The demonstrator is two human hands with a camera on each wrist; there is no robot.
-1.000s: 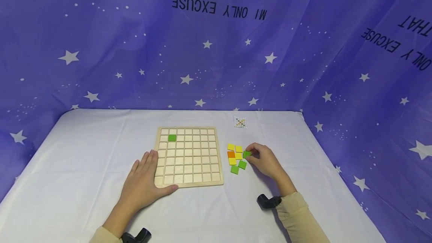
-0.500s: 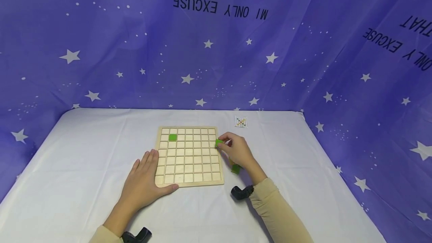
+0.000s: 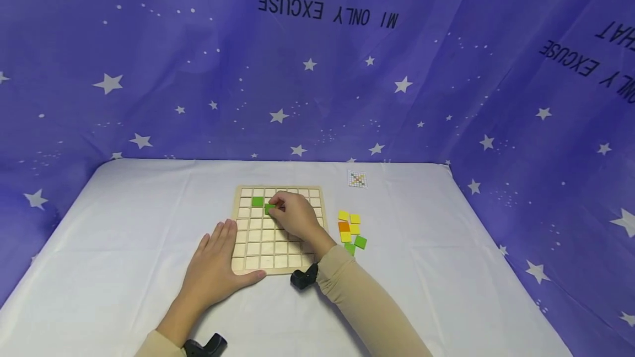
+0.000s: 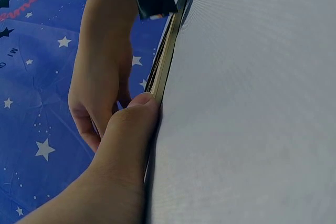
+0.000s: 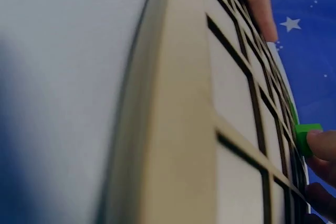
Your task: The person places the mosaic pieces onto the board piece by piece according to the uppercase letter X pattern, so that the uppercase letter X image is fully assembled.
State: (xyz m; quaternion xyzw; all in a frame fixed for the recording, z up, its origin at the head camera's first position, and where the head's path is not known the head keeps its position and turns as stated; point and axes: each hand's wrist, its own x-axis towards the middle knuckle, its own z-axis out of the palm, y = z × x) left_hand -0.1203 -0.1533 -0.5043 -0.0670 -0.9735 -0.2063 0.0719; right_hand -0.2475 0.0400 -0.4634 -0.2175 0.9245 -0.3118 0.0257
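A wooden grid board (image 3: 288, 270) lies on the white table, with one green square tile (image 3: 257, 201) seated in a cell of its second row from the far edge. My right hand (image 3: 297, 216) reaches over the board and pinches another green tile (image 3: 269, 209) between thumb and fingertips, close over a cell diagonally nearer and to the right. The same held tile (image 5: 307, 137) shows at the right of the right wrist view. My left hand (image 3: 210, 260) lies along the board's left side, fingers straight, its thumb at the near edge. In the left wrist view that thumb (image 4: 142, 103) touches the board's edge.
Right of the board lie several loose tiles: yellow ones (image 3: 354, 218), an orange one (image 3: 344, 227) and green ones (image 3: 360, 242). Behind them is a small printed grid card (image 3: 357, 179). A purple star-patterned cloth (image 3: 278, 87) hangs behind the table.
My right hand has picked up a green tile from the loose group and carried it left over the board. The left hand stays at the board's corner.
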